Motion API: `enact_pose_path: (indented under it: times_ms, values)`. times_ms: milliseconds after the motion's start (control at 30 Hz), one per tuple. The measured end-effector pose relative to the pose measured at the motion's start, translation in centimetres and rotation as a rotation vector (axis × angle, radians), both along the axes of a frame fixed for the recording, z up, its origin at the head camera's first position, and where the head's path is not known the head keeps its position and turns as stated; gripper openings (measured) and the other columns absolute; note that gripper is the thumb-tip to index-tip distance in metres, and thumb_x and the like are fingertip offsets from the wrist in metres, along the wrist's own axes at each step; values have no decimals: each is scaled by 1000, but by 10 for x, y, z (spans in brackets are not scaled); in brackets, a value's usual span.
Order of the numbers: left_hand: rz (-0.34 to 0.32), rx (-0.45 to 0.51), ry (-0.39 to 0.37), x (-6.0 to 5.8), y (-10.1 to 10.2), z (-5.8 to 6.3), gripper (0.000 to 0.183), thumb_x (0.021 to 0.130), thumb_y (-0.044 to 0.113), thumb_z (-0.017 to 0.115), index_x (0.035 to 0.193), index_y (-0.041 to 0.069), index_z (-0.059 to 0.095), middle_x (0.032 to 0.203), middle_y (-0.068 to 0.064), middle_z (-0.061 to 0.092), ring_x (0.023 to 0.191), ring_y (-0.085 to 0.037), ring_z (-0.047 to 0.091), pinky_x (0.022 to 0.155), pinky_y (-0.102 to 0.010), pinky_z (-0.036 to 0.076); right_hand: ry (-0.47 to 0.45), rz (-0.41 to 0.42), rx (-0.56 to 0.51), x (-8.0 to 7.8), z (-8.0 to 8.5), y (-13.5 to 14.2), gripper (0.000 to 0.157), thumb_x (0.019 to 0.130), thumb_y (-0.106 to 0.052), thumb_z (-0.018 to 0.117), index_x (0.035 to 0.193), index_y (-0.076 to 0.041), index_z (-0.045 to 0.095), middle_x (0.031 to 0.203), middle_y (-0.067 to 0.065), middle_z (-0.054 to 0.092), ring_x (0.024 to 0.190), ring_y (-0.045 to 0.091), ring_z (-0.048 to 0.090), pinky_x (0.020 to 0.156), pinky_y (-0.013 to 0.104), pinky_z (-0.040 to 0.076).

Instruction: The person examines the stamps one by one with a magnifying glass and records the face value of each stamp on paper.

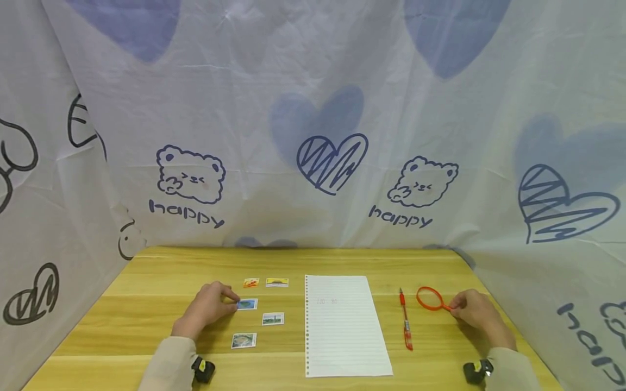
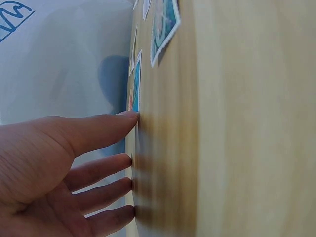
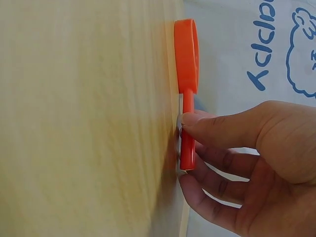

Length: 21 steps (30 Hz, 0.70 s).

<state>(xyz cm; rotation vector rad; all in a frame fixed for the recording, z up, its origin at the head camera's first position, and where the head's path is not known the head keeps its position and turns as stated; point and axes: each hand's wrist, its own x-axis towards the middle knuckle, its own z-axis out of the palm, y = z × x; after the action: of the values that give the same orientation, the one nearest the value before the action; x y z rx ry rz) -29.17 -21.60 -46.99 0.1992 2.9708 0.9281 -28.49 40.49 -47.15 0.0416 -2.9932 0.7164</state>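
At the left of the table, my left hand (image 1: 209, 307) pinches the left edge of a blue postage stamp (image 1: 248, 304) between thumb and index finger. In the left wrist view the thumb (image 2: 98, 131) meets the stamp's edge, while the other fingertips touch the tabletop. On the right, my right hand (image 1: 476, 312) grips the handle of an orange-red magnifying glass (image 1: 424, 306). Its handle (image 3: 188, 148) lies between thumb and fingers in the right wrist view, the round frame (image 3: 186, 57) pointing away from the hand.
Other stamps lie around: a small orange one (image 1: 251, 283), a yellow one (image 1: 277, 282), a green one (image 1: 273, 319) and a greyish one (image 1: 243, 340). Lined paper (image 1: 344, 336) with faint red numbers lies mid-table, a red pen (image 1: 405, 320) right of it. Printed cloth (image 1: 264, 217) hangs around the table.
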Motion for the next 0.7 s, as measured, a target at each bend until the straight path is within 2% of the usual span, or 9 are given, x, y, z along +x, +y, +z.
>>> enact_pose_path:
  times_ms: [300,533,600,700]
  values:
    - [-7,-1,6,0,0,0,15,88,6,78,102,9,82,138,-28,64,135,-55,51,113,-68,40,-36,6,-37,1,2,1,6,83,-1,76,86,2,72,76,5,70,67,15,60,63,30,50]
    - [-8,-6,5,-1,-1,-1,15,88,7,79,102,9,82,137,-28,65,134,-54,52,112,-67,41,32,70,72,1,27,-11,15,88,-11,74,98,0,74,94,16,74,84,27,69,73,40,55]
    - [-12,-5,6,-1,-1,-1,15,88,7,79,102,9,82,136,-28,65,133,-53,53,111,-67,42,39,103,56,1,34,-18,16,89,-10,73,101,1,74,96,17,74,85,29,70,72,41,56]
    - [-24,-8,9,0,0,0,16,88,8,78,103,9,82,134,-28,66,132,-53,54,111,-67,42,59,133,29,1,40,-30,13,90,-7,73,100,1,74,93,14,74,81,25,70,70,37,56]
